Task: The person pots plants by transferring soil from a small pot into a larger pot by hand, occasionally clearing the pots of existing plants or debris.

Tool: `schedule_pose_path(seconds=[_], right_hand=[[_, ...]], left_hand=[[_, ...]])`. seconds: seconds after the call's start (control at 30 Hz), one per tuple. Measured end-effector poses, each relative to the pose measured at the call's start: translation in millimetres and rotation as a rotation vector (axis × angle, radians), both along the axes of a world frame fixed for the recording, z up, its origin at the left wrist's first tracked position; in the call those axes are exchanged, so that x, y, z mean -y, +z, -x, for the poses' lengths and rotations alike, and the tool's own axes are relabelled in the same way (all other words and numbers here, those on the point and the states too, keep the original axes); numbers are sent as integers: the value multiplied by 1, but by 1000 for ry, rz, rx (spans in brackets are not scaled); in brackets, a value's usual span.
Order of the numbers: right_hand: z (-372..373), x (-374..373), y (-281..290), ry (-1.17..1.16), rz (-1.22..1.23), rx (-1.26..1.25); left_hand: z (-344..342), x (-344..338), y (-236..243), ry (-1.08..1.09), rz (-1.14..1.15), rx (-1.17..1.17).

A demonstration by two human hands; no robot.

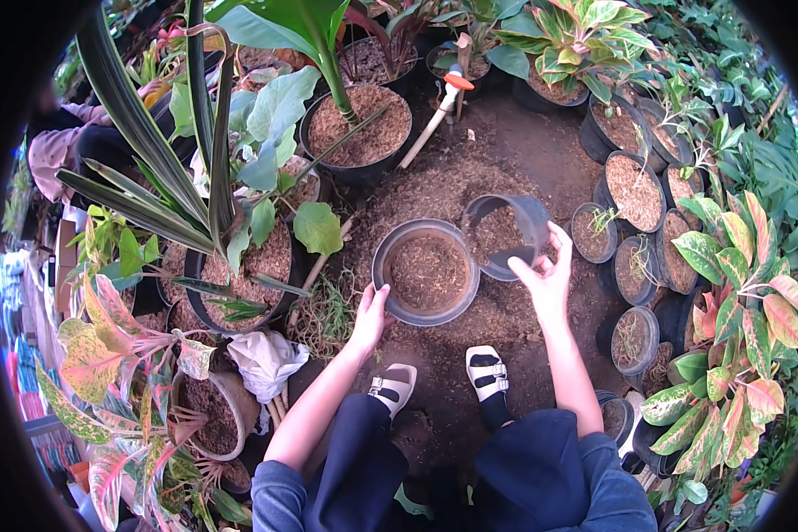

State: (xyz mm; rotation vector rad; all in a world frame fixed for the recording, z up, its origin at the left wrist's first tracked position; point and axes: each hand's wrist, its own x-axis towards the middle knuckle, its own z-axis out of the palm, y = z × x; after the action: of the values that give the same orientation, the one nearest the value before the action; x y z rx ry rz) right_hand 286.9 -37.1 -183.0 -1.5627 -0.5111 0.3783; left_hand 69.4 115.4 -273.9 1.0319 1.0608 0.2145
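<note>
My left hand (369, 321) grips the left rim of a round black plant pot (468, 306) with brown soil inside, thumb on the rim. Beside it, a second dark plant pot (532, 220) is tilted over, its opening turned toward the first one. My right hand (545, 273) holds this one by its right rim, with the thumb at its near edge and fingers around the outside. Some soil (496, 232) shows within the tilted pot. The two rims are close together; whether they touch, I cannot tell.
Loose brown potting mix (421, 191) covers the ground. Small pots (634, 341) line the right, larger potted plants (356, 133) stand beyond and left. A white pipe with a red-handled tap (459, 81) rises ahead. A white cloth bag (268, 362) lies left; a seated person (66, 151) is far left.
</note>
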Motion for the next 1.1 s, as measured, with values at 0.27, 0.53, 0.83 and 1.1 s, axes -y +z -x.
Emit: schedule_pose_path(seconds=[0.27, 0.53, 0.83, 1.1], right_hand=[[35, -17, -10, 204, 186, 806], [40, -21, -46, 364, 202, 1219], [25, -19, -29, 9, -12, 884], [-21, 29, -73, -311, 67, 50]], left_hand=[[0, 0, 2, 40, 61, 15], [1, 1, 4, 17, 99, 52], [-1, 2, -2, 63, 151, 41], [-10, -6, -10, -78, 347, 59]])
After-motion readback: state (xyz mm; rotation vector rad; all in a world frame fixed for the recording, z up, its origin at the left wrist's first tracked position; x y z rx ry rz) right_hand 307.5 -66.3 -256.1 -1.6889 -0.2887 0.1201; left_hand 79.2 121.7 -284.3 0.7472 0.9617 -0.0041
